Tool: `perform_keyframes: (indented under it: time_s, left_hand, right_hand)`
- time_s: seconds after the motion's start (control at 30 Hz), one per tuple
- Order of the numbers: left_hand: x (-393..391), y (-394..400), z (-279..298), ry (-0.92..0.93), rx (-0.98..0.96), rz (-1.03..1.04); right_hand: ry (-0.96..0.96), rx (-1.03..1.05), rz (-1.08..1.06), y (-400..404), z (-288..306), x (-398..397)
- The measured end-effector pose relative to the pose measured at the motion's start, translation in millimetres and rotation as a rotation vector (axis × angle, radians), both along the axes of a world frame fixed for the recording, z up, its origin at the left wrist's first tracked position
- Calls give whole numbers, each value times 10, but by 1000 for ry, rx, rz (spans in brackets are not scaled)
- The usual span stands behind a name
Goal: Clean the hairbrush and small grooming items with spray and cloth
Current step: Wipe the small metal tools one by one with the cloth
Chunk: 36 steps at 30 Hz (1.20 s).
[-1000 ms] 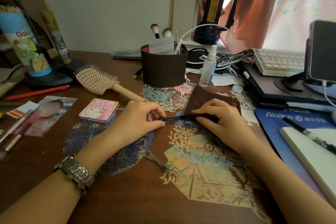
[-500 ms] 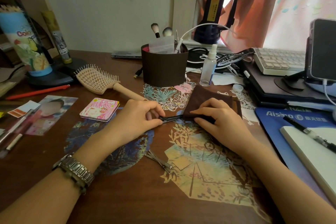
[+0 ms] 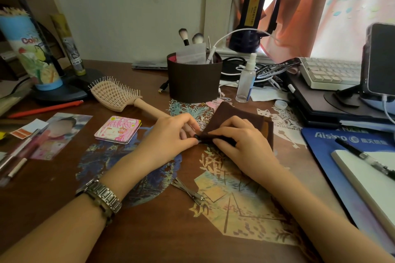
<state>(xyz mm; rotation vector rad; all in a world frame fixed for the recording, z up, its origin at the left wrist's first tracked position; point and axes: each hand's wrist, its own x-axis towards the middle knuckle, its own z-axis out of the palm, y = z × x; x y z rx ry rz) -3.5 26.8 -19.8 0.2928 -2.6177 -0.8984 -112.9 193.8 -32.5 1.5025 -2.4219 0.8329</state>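
Wiping a slim dark grooming tool (image 3: 197,137) was the step in hand, as far as I could judge. The left hand (image 3: 168,136) pinched its near end between thumb and fingers, while the right hand (image 3: 239,143) pressed a fold of the brown cloth (image 3: 237,113) closed around the rest of it, low over the wooden desk (image 3: 149,230).

Much seemed left to do. The hairbrush (image 3: 115,95) lay bristles up toward the back left, well apart from both hands, and I could not tell whether it had been cleaned. The spray bottle (image 3: 245,81) stood upright behind the cloth, beside the brown cup (image 3: 193,82) of brushes. A pair of metal clippers (image 3: 189,191) waited near the desk's front edge, between the forearms.

What the tool was stayed unclear: only a short dark tip showed between the hands, the rest swallowed by cloth and fingers. Whether the cloth was damp could not be made out either.
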Motion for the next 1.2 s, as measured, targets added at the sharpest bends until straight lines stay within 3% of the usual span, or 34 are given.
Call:
perform_keyframes:
  time_s: [0.23, 0.63, 1.2]
  left_hand:
    - [-32, 8, -20, -1, 31, -15]
    - [-34, 7, 1, -29, 36, 6]
    - [0, 35, 26, -13, -55, -15]
  right_hand:
    - [-72, -27, 25, -71, 27, 57]
    - [108, 79, -24, -14, 12, -12]
    - [29, 124, -134, 180, 50, -258]
